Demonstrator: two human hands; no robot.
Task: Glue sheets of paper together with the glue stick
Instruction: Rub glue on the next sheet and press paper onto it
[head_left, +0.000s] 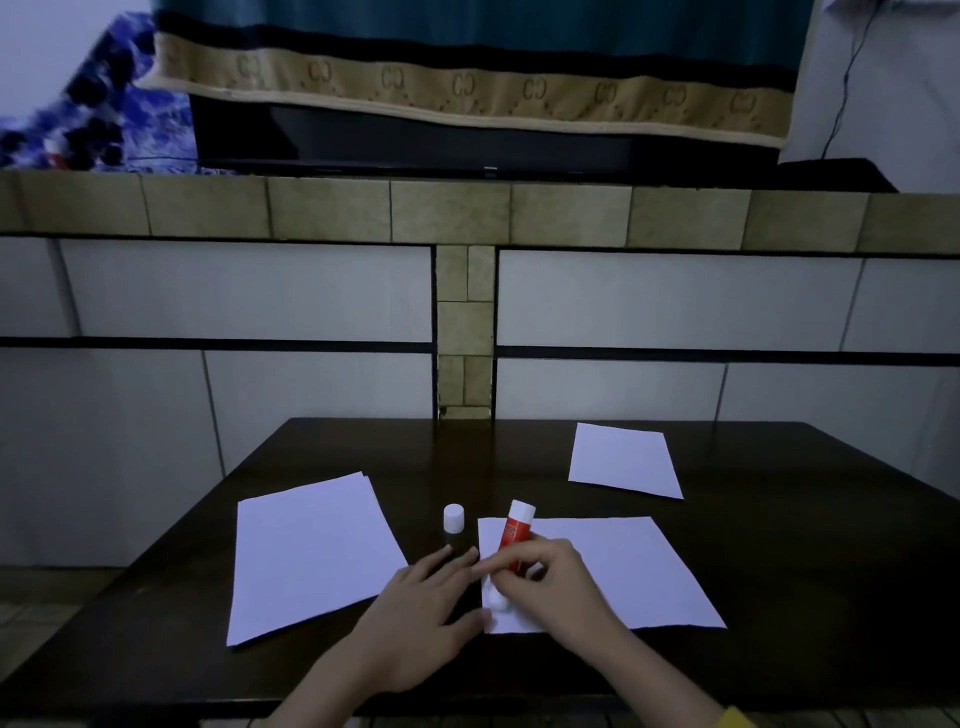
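My right hand (550, 582) grips a red glue stick (514, 535) tilted with its white end up, its lower end pressed against the near left part of a white sheet (623, 566) lying in the middle of the dark table (779, 597). My left hand (426, 603) lies flat with spread fingers at that sheet's left edge, fingertips touching the paper. A small stack of white sheets (306, 556) lies to the left. Another white sheet (626, 460) lies at the far right. The glue cap (453, 519), white, stands upright between the left stack and the middle sheet.
A tiled wall with a stone-look ledge (467, 210) rises right behind the table's far edge. Above it stand a dark screen (467, 140) and a draped cloth. The table's near edge runs just under my forearms.
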